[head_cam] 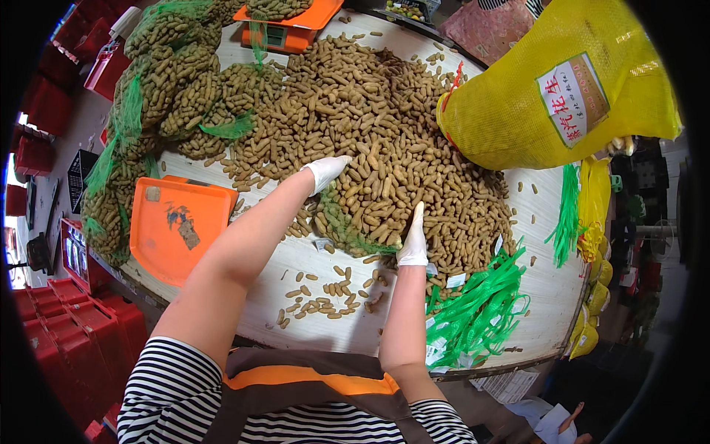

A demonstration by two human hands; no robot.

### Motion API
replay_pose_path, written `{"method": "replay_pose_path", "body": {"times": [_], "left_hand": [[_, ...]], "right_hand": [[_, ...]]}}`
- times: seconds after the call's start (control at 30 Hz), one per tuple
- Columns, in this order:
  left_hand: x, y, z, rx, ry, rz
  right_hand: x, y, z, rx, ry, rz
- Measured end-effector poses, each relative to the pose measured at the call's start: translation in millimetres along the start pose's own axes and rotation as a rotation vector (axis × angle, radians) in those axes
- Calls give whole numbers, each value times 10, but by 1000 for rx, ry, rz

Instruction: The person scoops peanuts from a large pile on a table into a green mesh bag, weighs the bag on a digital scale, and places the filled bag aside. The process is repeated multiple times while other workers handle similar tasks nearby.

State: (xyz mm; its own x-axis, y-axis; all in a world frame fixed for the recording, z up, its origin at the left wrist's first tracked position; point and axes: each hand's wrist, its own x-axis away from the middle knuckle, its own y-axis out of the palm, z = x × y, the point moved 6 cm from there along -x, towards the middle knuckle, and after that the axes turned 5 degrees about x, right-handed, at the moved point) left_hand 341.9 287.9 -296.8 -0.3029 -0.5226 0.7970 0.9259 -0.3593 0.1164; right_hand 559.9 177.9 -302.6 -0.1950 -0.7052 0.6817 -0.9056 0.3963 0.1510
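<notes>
A large heap of unshelled peanuts (355,105) covers the middle of the pale table (266,311). Partly sunk in its near side is a green mesh bag (346,236) with peanuts in it. My left hand (327,171), in a white glove, lies at the bag's upper left edge, fingers pointing into the heap. At the bag's right edge is my right hand (413,241), also gloved, its fingers straight and pointing away from me. The mesh reaches both hands, but whether the fingers grip it is hidden.
Filled mesh bags (183,83) stack up at the left. An orange scale (180,227) stands near my left arm, another scale (288,25) at the back. A yellow woven sack (516,111) leans over the heap. Green empty bags (477,316) lie right; red crates (83,333) stand left.
</notes>
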Motion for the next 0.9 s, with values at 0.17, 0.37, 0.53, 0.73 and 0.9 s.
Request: {"method": "replay_pose_path", "body": {"times": [0.17, 0.37, 0.53, 0.73, 0.9], "left_hand": [[354, -10, 326, -294, 166, 153], [1206, 69, 141, -779, 453, 518], [1951, -34, -511, -625, 710, 908], [2505, -215, -928, -668, 568, 960], [3555, -657, -790, -474, 836, 1176]], "right_hand": [[-55, 520, -449, 314, -134, -101], [593, 704, -568, 868, -596, -226], [1394, 239, -83, 725, -712, 109], [2184, 33, -128, 722, -794, 327], [2869, 685, -412, 417, -832, -79]]}}
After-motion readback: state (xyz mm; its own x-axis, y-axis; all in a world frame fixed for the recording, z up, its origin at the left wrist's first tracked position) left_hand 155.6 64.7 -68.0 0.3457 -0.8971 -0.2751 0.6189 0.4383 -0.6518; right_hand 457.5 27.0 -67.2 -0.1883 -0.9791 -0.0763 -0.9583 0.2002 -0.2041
